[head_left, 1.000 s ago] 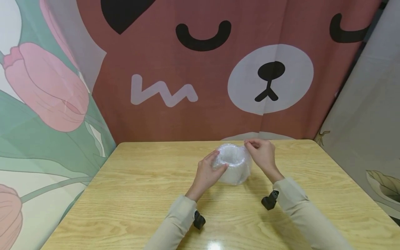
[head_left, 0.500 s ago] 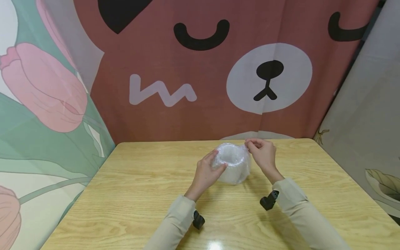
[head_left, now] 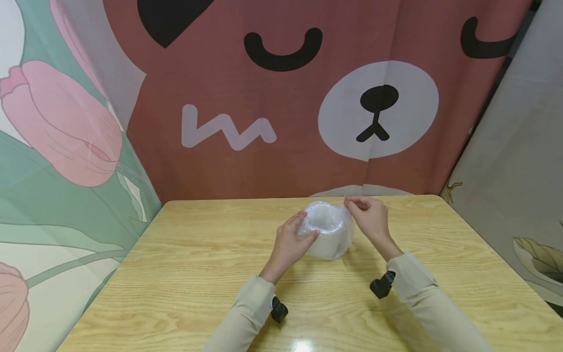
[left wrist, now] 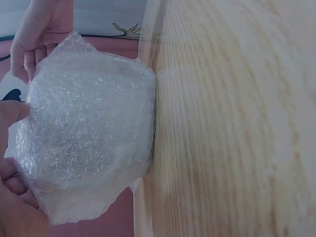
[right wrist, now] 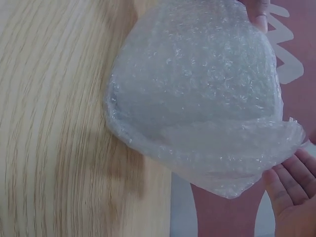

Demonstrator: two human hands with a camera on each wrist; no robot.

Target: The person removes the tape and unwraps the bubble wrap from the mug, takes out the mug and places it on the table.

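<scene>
A roll of clear bubble wrap stands upright on the wooden table, its round hollow facing up. My left hand grips its left side, thumb at the near rim and fingers spread along the far left rim. At the upper right of the roll, my right hand pinches the edge of the loose end. In the right wrist view that loose flap hangs a little off the roll, with one corner at the fingers. The left wrist view shows the bubbled outer face close up.
The light wooden table reaches back to a reddish curtain with a cartoon bear on it. Printed cloths hang at the left and right. Both wrists carry small black cameras, the left camera and right camera.
The head view has drifted slightly. My right wrist has shifted a little to the right in the last half second, and the loose flap with it. The left hand keeps its grip.
</scene>
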